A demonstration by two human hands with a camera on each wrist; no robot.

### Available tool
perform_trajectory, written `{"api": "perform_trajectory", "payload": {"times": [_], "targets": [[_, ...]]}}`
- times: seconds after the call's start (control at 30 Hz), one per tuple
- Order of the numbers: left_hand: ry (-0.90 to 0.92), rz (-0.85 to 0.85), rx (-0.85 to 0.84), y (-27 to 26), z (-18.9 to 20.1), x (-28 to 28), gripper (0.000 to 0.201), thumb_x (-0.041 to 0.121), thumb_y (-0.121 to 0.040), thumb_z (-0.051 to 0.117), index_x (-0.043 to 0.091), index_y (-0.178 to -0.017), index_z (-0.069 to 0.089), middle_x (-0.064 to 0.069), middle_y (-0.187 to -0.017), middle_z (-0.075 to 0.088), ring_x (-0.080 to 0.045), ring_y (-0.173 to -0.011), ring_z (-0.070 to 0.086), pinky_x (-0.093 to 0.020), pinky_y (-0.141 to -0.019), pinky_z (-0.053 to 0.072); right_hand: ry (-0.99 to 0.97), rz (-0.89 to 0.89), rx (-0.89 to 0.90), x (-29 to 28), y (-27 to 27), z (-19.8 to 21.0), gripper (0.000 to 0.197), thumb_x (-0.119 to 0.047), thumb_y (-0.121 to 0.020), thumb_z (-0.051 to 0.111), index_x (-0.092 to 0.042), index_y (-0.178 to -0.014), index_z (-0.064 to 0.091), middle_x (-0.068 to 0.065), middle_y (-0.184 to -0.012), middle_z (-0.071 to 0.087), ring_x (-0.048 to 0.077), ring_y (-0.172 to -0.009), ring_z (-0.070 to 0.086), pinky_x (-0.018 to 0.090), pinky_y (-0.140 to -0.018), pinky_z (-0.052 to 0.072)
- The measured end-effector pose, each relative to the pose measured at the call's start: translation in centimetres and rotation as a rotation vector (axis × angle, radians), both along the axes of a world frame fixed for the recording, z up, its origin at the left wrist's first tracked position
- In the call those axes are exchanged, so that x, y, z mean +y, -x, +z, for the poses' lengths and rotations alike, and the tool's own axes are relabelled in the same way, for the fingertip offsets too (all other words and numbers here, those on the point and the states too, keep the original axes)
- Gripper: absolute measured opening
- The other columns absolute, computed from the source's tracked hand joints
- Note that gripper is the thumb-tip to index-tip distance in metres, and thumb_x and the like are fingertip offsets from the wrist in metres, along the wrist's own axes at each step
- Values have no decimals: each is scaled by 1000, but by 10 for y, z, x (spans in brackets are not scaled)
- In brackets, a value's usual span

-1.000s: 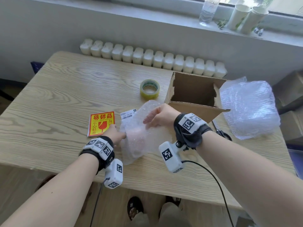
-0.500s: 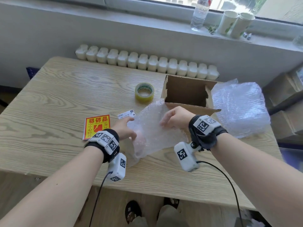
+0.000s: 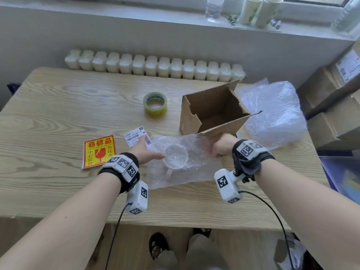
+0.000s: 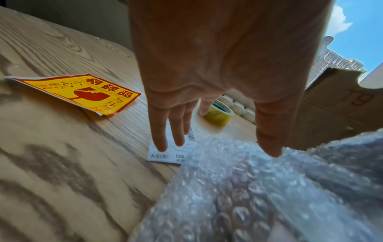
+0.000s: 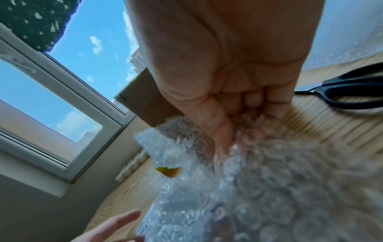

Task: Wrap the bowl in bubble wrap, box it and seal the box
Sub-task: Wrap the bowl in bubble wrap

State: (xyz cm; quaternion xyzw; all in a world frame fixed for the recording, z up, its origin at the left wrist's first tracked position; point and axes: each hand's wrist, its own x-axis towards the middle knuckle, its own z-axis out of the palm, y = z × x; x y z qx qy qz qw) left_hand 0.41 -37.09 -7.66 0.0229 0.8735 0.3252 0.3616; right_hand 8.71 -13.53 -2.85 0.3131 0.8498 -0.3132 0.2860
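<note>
Bowl (image 3: 176,159) lying on the bubble wrap sheet (image 3: 196,168)

Our right hand (image 3: 223,145) pinches the sheet's edge; our left hand (image 3: 145,151), fingers straight, holds nothing.

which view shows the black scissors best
The right wrist view: the black scissors lie on the wooden table beside the right hand, handles plainly visible. The head view shows at most a dark sliver by that wrist; the left wrist view shows none.

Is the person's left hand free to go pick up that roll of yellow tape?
Probably yes. The left hand is open with straight fingers, holding nothing, and only bare table and a small label lie between it and the tape roll.
</note>
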Motion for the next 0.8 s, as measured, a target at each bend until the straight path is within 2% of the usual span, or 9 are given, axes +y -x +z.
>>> {"api": "perform_trajectory", "payload": {"times": [0.1, 0.17, 0.23, 0.33, 0.47, 0.6, 0.7, 0.73, 0.8], "targets": [[-3, 7, 21, 3, -2, 7, 99, 33, -76, 77, 17, -150, 13, -14, -146, 37, -30, -128, 43, -34, -96, 37, 100, 28, 136, 5, 3, 8, 25, 1, -64, 66, 0, -88, 73, 10, -79, 68, 22, -74, 62, 34, -68, 51], [-16, 10, 28, 5, -1, 10, 94, 25, -77, 76, 17, -149, 16, -15, -144, 37, -30, -126, 44, -34, -95, 38, 218, 74, 215, 1, 5, 22, 21, 8, -70, 64, -8, -79, 73, 6, -73, 65, 17, -68, 58, 31, -65, 51], [-27, 3, 45, 8, 1, 12, 93, 18, -77, 74, 17, -150, 16, -14, -146, 35, -30, -129, 41, -36, -101, 39, 334, 113, 293, -7, 12, 41, 33, 12, -74, 62, -20, -71, 72, 0, -69, 65, 13, -65, 58, 27, -65, 52], [-76, 5, 100, 13, 7, 13, 90, 2, -75, 68, 16, -149, 19, -11, -150, 31, -25, -132, 38, -35, -98, 41, 419, 187, 330, -20, 22, 62, 38, 12, -78, 58, -20, -91, 75, -13, -57, 63, 0, -55, 55, 16, -59, 48], [-160, -38, 132, 20, 18, 11, 95, -10, -70, 65, 19, -149, 22, -6, -150, 33, -19, -127, 41, -28, -90, 40, 324, 296, 333, -39, 34, 78, 31, 2, -81, 60, -23, -86, 78, -12, -71, 66, 4, -75, 61, 19, -64, 49], [-219, -129, 14, 23, 28, 8, 106, -9, -65, 77, 18, -150, 20, -5, -153, 29, -22, -142, 25, -28, -104, 30, 296, 405, 361, -45, 41, 90, 33, 5, -82, 56, -18, -91, 77, -5, -81, 71, -3, -70, 57, 10, -66, 48], [-236, -204, -41, 17, 34, 10, 111, 12, -46, 88, 19, -142, 33, -2, -147, 38, -20, -140, 28, -33, -113, 26, 320, 449, 366, -46, 43, 97, 36, 14, -80, 50, -10, -91, 75, 3, -92, 74, -2, -71, 59, 11, -72, 48], [-247, -221, -50, 16, 33, 12, 101, 15, -43, 87, 17, -134, 42, -2, -139, 48, -19, -134, 36, -32, -110, 31, 333, 450, 374, -45, 44, 99, 37, 16, -79, 49, -8, -92, 74, 4, -92, 73, -1, -70, 59, 11, -71, 49], [-293, -230, -59, 10, 34, 16, 59, 0, -57, 85, 18, -105, 57, 0, -107, 65, -16, -107, 57, -21, -88, 46, 349, 438, 392, -40, 44, 100, 40, 18, -77, 47, -10, -88, 74, 2, -82, 70, 2, -67, 57, 12, -68, 48]]}}
